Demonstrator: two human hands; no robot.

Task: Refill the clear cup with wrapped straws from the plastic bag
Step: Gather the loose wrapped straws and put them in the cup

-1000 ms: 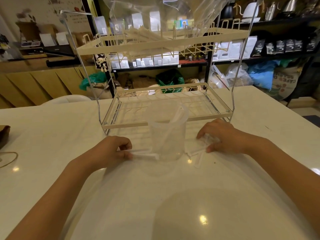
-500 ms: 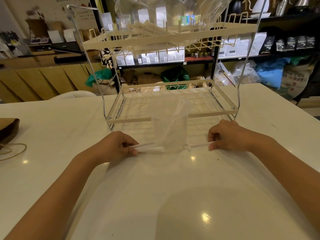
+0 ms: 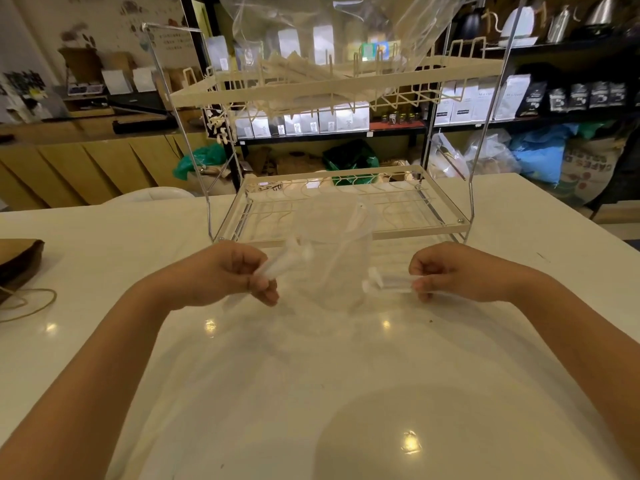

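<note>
Centre frame, the clear cup (image 3: 334,258) stands between both hands: left hand (image 3: 225,271) pinching wrapped straws (image 3: 282,261), right hand (image 3: 450,271) pinching another (image 3: 389,282). Featherlight, slippery wrappers, I'd grip mid-length.

my table (image 3: 104,258): glossy white
my rack (image 3: 332,86): cream
my cup (image 3: 332,258): clear
bag, left edge of frame (image 3: 19,258): brown

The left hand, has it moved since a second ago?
Yes. The left hand has lifted off the table with its wrapped straws, rising toward the rim of the clear cup, which stands in place.
</note>
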